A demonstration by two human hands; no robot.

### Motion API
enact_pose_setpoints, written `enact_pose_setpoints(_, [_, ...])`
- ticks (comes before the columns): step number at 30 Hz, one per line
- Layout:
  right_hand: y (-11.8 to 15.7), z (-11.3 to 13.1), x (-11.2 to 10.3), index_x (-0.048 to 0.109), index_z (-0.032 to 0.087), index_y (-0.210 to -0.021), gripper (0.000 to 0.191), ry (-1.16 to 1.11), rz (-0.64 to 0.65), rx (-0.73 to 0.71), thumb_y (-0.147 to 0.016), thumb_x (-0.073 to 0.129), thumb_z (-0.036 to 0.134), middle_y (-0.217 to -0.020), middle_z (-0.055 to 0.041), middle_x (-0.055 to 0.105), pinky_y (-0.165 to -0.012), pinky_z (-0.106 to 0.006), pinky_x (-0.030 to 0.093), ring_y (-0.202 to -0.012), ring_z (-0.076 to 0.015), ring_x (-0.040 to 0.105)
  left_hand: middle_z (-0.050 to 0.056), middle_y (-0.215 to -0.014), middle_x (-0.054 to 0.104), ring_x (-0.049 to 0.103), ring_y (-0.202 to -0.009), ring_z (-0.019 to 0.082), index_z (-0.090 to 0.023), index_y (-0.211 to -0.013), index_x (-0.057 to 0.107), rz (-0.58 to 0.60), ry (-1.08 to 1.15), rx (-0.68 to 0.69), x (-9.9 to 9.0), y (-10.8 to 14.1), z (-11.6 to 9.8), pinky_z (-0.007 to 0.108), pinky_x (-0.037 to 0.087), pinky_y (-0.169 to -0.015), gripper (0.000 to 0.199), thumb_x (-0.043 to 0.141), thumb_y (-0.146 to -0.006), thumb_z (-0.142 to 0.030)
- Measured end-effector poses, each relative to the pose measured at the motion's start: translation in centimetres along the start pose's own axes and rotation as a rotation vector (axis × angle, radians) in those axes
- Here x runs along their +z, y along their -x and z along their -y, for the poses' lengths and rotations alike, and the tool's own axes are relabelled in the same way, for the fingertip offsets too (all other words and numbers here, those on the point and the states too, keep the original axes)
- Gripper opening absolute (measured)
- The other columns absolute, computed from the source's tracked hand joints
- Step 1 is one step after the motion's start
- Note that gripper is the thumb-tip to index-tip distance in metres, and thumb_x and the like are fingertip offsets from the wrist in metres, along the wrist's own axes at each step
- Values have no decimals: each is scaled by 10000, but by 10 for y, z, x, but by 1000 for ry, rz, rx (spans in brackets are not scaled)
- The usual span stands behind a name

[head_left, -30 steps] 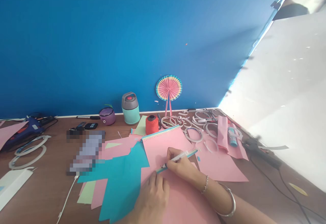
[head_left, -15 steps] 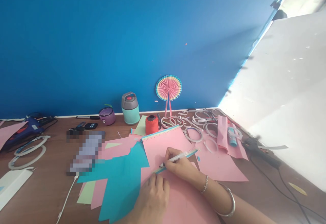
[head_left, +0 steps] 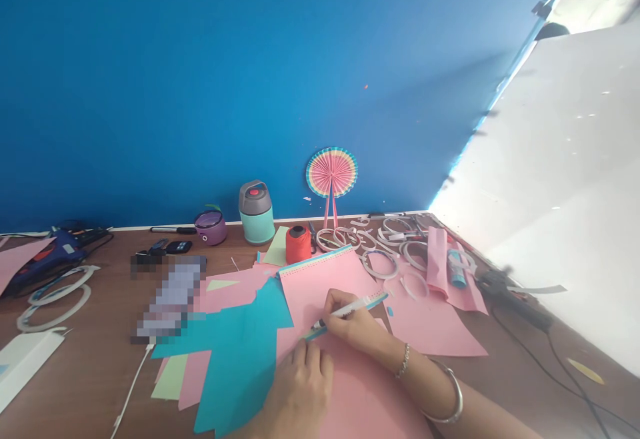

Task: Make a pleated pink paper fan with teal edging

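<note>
My right hand [head_left: 350, 322] is closed around a white marker [head_left: 352, 307]. Its dark tip points down and left, at the near blue and cream edge of a pink sheet [head_left: 320, 286] with rows of small marks along its bordered edges. My left hand [head_left: 303, 379] rests palm down just left of it, holding nothing, its fingertips lying by that same edge on the pink paper [head_left: 370, 392] beneath. Blue paper [head_left: 240, 359] spreads out to the left of my left hand. Whether the marker tip touches the paper cannot be made out.
A pleated paper fan [head_left: 331, 172] stands against the blue wall. Before it are a red thread spool [head_left: 299, 246], a mint flask [head_left: 257, 219] and a purple cup [head_left: 211, 228]. White rings [head_left: 379, 264] and a glue stick [head_left: 457, 269] lie right; a phone [head_left: 173, 296] lies left.
The marker tip has shifted very slightly left along the sheet's edge. Both hands stay in nearly the same place.
</note>
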State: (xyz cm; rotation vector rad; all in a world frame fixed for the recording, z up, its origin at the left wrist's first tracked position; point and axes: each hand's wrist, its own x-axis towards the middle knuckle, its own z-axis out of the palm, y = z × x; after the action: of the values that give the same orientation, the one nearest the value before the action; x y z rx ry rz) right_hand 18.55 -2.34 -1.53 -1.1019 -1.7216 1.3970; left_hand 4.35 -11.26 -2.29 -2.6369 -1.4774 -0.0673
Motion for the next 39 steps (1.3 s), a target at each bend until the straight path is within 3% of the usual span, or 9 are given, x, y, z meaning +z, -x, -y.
enact_pose_setpoints(9, [1,-1,1,465,179,-622,91,56,12,-8,-629,510,101,-578,52,491,-490,-192,311,-539,-78,402,86,-776,591,556,-731,219,-141,-852,572,-17,9,1,2,1,0,317,463,-646,136,458,-809,-80])
enact_pose_setpoints(17, [2,3,1,444,184,-597,109,44,13,3,-611,521,108,-560,56,471,-484,-193,300,-527,-74,381,106,-835,624,589,-784,240,-135,-901,587,54,36,-16,-3,-1,-2,352,493,-691,184,436,-820,-68])
enact_pose_setpoints(26, [3,5,2,505,178,-651,66,53,46,19,-647,538,120,-622,21,586,-523,-207,366,-575,-102,493,106,-832,606,583,-786,230,-133,-903,575,61,31,-17,-4,0,-2,341,501,-682,170,428,-838,-78])
enact_pose_setpoints(33, [3,1,2,498,177,-641,79,49,50,4,-640,532,105,-600,35,564,-504,-194,353,-552,-87,469,122,-857,617,591,-817,237,-121,-921,577,91,39,-5,-5,-1,-1,353,511,-703,179,427,-834,-78])
enact_pose_setpoints(39, [3,0,1,500,177,-636,89,71,48,-11,-629,533,94,-575,49,533,-489,-186,332,-532,-76,437,116,-841,606,586,-818,239,-125,-909,571,15,10,-5,1,0,-1,345,505,-705,158,447,-818,-89])
